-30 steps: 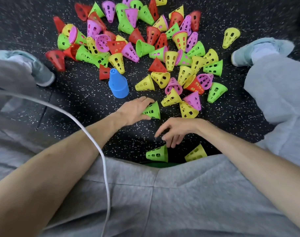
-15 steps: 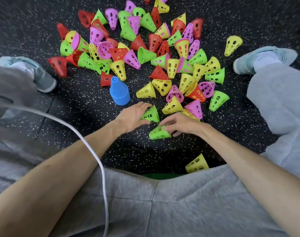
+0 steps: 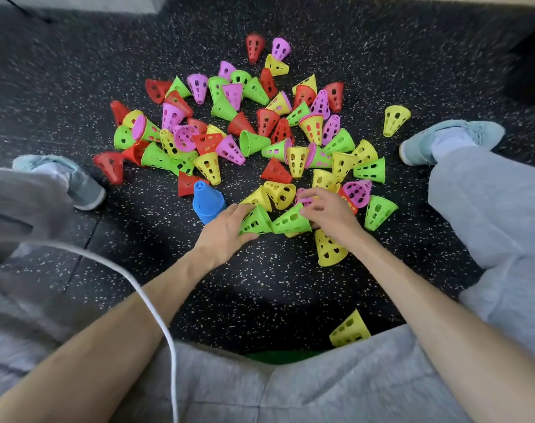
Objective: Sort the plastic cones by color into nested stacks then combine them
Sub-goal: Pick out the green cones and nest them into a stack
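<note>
Speckled floor (image 3: pixel 260 285), two green cones (image 3: pixel 255 222) between both grips

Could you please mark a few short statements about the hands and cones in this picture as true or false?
1. The left hand holds a green cone. True.
2. The right hand holds a red cone. False: it holds a second green cone.
3. The blue stack stands upright on the floor. True.
4. The two held green cones are already nested. False: they lie side by side, tips apart.
</note>
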Demonstrator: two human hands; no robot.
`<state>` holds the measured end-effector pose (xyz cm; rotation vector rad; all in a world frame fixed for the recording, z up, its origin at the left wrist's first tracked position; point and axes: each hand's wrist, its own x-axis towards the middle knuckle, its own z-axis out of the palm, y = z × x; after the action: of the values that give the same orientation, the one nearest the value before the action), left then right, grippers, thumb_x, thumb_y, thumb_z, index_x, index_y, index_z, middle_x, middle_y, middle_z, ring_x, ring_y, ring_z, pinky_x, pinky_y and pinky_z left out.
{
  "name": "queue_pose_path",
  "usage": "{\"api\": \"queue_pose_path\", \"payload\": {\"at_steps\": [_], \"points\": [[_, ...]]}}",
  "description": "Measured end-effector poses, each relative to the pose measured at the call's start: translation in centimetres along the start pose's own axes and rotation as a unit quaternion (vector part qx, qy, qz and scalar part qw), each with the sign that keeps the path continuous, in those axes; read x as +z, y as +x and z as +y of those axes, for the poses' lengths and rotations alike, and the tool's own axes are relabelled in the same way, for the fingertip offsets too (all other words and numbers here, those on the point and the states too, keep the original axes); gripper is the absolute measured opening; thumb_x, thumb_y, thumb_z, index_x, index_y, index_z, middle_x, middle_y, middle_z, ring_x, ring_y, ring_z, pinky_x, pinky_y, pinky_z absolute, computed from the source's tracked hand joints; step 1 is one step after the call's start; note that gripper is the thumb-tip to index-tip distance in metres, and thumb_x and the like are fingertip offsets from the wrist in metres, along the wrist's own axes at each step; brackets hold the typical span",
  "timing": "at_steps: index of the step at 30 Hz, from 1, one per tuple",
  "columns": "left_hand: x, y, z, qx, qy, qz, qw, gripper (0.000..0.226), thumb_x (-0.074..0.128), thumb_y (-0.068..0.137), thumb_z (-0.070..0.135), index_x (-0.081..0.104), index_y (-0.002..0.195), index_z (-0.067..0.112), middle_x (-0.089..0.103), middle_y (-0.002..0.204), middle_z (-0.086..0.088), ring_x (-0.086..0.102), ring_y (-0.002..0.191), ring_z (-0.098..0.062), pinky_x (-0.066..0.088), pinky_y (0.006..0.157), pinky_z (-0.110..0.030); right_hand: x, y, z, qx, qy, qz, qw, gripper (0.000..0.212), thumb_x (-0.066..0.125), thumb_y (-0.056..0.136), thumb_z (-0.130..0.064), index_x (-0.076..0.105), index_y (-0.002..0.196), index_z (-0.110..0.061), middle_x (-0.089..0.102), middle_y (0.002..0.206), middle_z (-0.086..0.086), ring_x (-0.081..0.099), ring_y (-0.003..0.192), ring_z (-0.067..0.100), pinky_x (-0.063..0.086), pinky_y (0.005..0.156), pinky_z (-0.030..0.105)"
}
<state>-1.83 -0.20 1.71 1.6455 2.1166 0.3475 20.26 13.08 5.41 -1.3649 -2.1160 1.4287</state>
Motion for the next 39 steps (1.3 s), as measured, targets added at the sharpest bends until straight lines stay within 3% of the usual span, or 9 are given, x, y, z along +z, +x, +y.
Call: {"api": "queue_pose_path", "payload": {"at_steps": [9, 14, 18, 23, 30, 35, 39], "points": [[-0.6, -0.6, 1.5, 0.022, -0.027, 0.048, 0.998, 0.066, 0.069, 0.094, 0.042, 0.041, 0.150, 0.020, 0.056, 0.135, -0.001, 0.058, 0.119, -0.019, 0.053, 0.097, -0.040, -0.5, -1.0, -1.7, -0.033, 0.044, 0.053, 0.997, 0.030, 0.065, 0.098, -0.018, 0.064, 0.127, -0.024, 0.074, 0.095, -0.008, 0.070, 0.085, 0.011, 0.061, 0.082, 0.038], [-0.7, -0.5, 2.9, 0.024, -0.067, 0.084, 0.994, 0.064, 0.068, 0.095, 0.043, 0.043, 0.150, 0.022, 0.056, 0.134, 0.004, 0.057, 0.116, -0.011, 0.051, 0.093, -0.032, -0.7, -1.4, -2.0, -0.034, 0.038, 0.036, 0.998, 0.028, 0.068, 0.097, -0.020, 0.068, 0.124, -0.023, 0.073, 0.095, -0.013, 0.073, 0.090, 0.011, 0.062, 0.082, 0.035], [-0.6, -0.4, 3.7, 0.039, -0.080, 0.092, 0.992, 0.059, 0.066, 0.096, 0.046, 0.046, 0.148, 0.025, 0.056, 0.133, 0.006, 0.055, 0.116, -0.008, 0.053, 0.095, -0.035, -0.4, -1.5, -2.2, -0.036, 0.045, 0.010, 0.998, 0.028, 0.068, 0.096, -0.019, 0.070, 0.124, -0.022, 0.075, 0.097, -0.010, 0.072, 0.091, 0.010, 0.062, 0.084, 0.033], [-0.1, 0.2, 4.9, 0.048, -0.098, 0.100, 0.989, 0.057, 0.066, 0.097, 0.042, 0.046, 0.147, 0.024, 0.055, 0.134, 0.005, 0.055, 0.116, -0.010, 0.052, 0.094, -0.035, -0.3, -1.5, -2.4, -0.050, 0.063, -0.006, 0.997, 0.029, 0.064, 0.098, -0.014, 0.070, 0.126, -0.021, 0.074, 0.095, -0.010, 0.071, 0.088, 0.004, 0.059, 0.077, 0.021], [-0.7, 1.7, 5.0, 0.062, -0.101, 0.083, 0.990, 0.056, 0.067, 0.095, 0.047, 0.048, 0.143, 0.027, 0.056, 0.132, 0.009, 0.055, 0.115, -0.010, 0.053, 0.094, -0.039, -1.0, -0.7, -1.9, -0.060, 0.069, 0.006, 0.996, 0.028, 0.064, 0.098, -0.014, 0.072, 0.123, -0.023, 0.078, 0.095, 0.004, 0.072, 0.093, 0.016, 0.062, 0.083, 0.033], [-1.0, 3.6, 5.8, 0.070, -0.124, 0.107, 0.984, 0.052, 0.067, 0.094, 0.048, 0.054, 0.138, 0.025, 0.057, 0.133, 0.012, 0.056, 0.117, -0.008, 0.051, 0.096, -0.034, -2.7, 1.0, -1.8, -0.052, 0.081, 0.002, 0.995, 0.027, 0.066, 0.098, -0.017, 0.070, 0.120, -0.032, 0.079, 0.093, -0.007, 0.073, 0.090, 0.005, 0.060, 0.089, 0.034], [-0.4, 5.8, 7.0, 0.066, -0.174, 0.102, 0.977, 0.059, 0.064, 0.092, 0.053, 0.044, 0.143, 0.030, 0.049, 0.137, 0.015, 0.056, 0.111, -0.005, 0.054, 0.091, -0.037, -4.3, 2.4, -1.5, -0.048, 0.087, 0.007, 0.995, 0.028, 0.067, 0.098, -0.017, 0.070, 0.120, -0.034, 0.079, 0.094, -0.009, 0.073, 0.091, 0.002, 0.056, 0.095, 0.034]]}}
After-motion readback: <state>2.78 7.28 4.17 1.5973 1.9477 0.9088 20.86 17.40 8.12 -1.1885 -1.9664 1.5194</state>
